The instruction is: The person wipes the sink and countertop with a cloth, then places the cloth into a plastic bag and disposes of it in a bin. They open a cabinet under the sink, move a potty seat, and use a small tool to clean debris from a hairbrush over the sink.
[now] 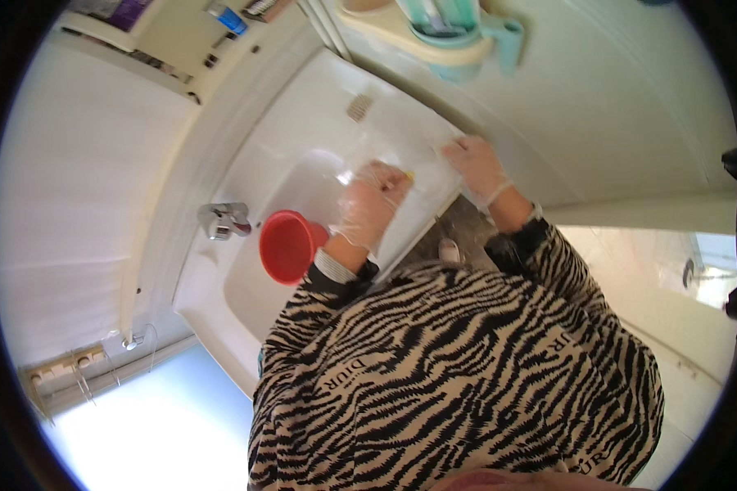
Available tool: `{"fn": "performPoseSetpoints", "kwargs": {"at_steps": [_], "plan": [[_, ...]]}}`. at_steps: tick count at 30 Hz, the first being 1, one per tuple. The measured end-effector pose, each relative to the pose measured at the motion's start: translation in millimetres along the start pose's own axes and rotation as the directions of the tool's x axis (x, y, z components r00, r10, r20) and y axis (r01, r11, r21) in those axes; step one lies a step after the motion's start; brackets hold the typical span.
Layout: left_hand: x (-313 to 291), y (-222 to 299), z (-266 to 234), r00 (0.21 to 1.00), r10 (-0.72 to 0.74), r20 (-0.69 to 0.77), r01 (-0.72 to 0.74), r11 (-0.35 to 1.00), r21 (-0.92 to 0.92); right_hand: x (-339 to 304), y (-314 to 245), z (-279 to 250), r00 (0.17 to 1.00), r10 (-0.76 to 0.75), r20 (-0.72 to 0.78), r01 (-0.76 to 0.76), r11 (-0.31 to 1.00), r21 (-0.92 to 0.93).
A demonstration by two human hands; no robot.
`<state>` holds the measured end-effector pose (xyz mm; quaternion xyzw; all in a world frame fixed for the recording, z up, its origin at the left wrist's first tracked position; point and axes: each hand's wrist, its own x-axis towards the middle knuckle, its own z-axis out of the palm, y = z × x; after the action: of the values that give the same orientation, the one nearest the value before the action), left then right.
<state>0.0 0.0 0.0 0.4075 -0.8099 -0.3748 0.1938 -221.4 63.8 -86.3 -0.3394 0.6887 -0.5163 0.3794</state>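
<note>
A white sink (311, 114) with a wide counter lies in front of me. Clear plastic gloves cover both of my hands. My left hand (373, 200) is over the counter beside the basin, its fingers closed; a small yellow bit shows at the fingertips, and the rest of what it may hold is hidden. At the counter's right end, my right hand (477, 168) has its fingers curled near the edge, and nothing I can name shows in it. A red plastic bucket (289, 247) stands in the basin by my left wrist.
A chrome faucet (223, 221) rises left of the bucket. A small soap rest (359, 107) is at the counter's back. Above hangs a cream holder (385, 29) with a teal cup (454, 49). A blue tube (227, 18) lies on the upper-left shelf.
</note>
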Motion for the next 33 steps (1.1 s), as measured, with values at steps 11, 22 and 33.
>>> {"fn": "performPoseSetpoints", "kwargs": {"at_steps": [11, 22, 33], "plan": [[5.2, 36.1, -115.5, 0.983, -0.097, 0.156, 0.149, 0.920, -0.364, 2.3, -30.4, 23.1, 0.995, 0.097, 0.026, -0.100, 0.979, 0.178], [136.8, 15.3, -273.1, 0.861, -0.018, -0.509, 0.237, 0.899, 0.369, -9.9, -58.2, 32.7, 0.996, 0.093, -0.002, -0.093, 0.995, 0.033], [203.7, 9.0, -335.0, 0.863, -0.060, -0.501, 0.421, 0.633, 0.650, -19.5, -55.0, 44.1, 0.995, 0.093, 0.037, -0.096, 0.991, 0.088]]}}
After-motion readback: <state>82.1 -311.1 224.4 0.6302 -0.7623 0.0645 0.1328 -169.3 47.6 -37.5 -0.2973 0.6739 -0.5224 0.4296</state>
